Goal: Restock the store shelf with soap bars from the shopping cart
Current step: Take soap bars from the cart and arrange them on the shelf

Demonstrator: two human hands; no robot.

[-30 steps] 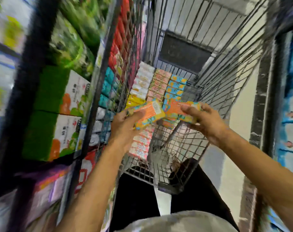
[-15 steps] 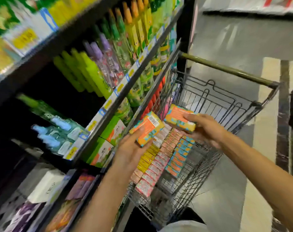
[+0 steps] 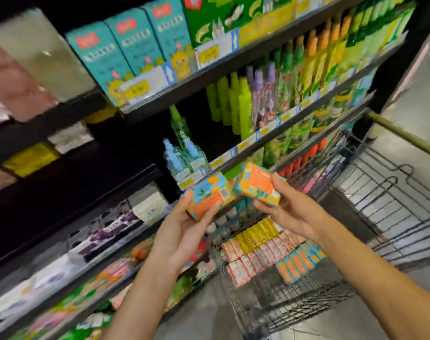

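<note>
Soap bars in orange-and-teal boxes sit one in each hand at the centre of the frame: the left hand (image 3: 184, 231) has its fingers (image 3: 210, 209) and thumb wrapped round the left box (image 3: 209, 195), and the right hand (image 3: 290, 209) pinches the right box (image 3: 257, 184) between thumb on top and fingers underneath. Both boxes hang in the air, apart from the shelf and above the near end of the shopping cart (image 3: 356, 241), where rows of pink, yellow and teal soap boxes (image 3: 265, 249) still lie at lower centre. The main risk, as I judge it, is a slip: each box is held near one end, so a bump against the shelf lip (image 3: 233, 153) with its price tags could twist it loose onto the floor. A second risk is the spray bottles (image 3: 182, 153) standing just behind the boxes at middle centre; a careless push inward could topple them. The two boxes are also near each other, so they could knock together as they go in. Open room looks best at middle left, where the dark shelf bay (image 3: 125, 148) shows bare space, and on the lower shelf around the white box (image 3: 147, 204). The cart's wire rim crowds the right hand's path from the lower right, so a leftward and upward route seems cleaner. Motion blur hides which spot holds matching stock.
</note>
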